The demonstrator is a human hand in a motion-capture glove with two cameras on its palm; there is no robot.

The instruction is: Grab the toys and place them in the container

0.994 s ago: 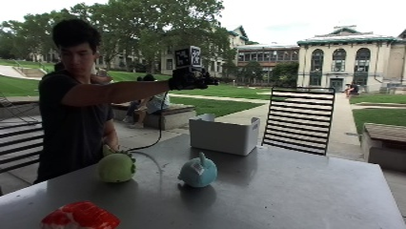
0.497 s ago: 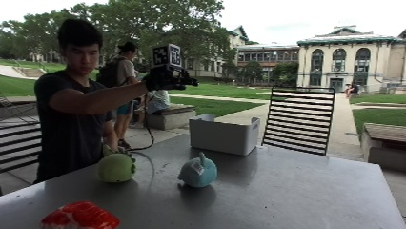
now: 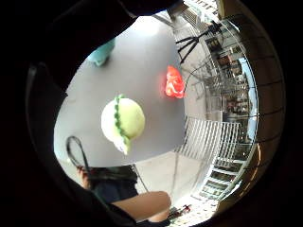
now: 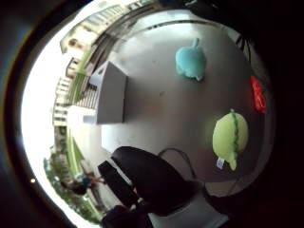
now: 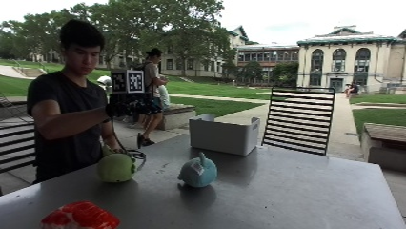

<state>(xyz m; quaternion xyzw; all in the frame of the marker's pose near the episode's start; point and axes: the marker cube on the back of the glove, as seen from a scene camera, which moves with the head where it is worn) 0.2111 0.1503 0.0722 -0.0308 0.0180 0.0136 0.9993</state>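
Observation:
Three soft toys lie on the grey table (image 5: pixel 285 191). The green one (image 5: pixel 116 167) (image 3: pixel 123 120) (image 4: pixel 230 135) is at the person's edge. A blue one (image 5: pixel 198 171) (image 4: pixel 191 61) (image 3: pixel 102 54) sits mid-table, and a red one (image 5: pixel 79 217) (image 3: pixel 174 82) (image 4: pixel 258 95) lies at the near corner. The white container (image 5: pixel 223 135) (image 4: pixel 111 92) stands at the far edge, behind the blue toy. My gloved right hand (image 5: pixel 130 107) hangs in the air well above the green toy, palm down, touching nothing and holding nothing.
A black slatted chair (image 5: pixel 298 119) stands behind the table, right of the container. A black cable loop (image 5: pixel 136 155) lies beside the green toy, near the person's bare hand (image 3: pixel 85 177). A bench (image 5: pixel 384 143) sits far right.
My gloved hand has drawn back from above the middle of the table toward the person and dropped lower, ending over the green toy. The toys and container have not moved.

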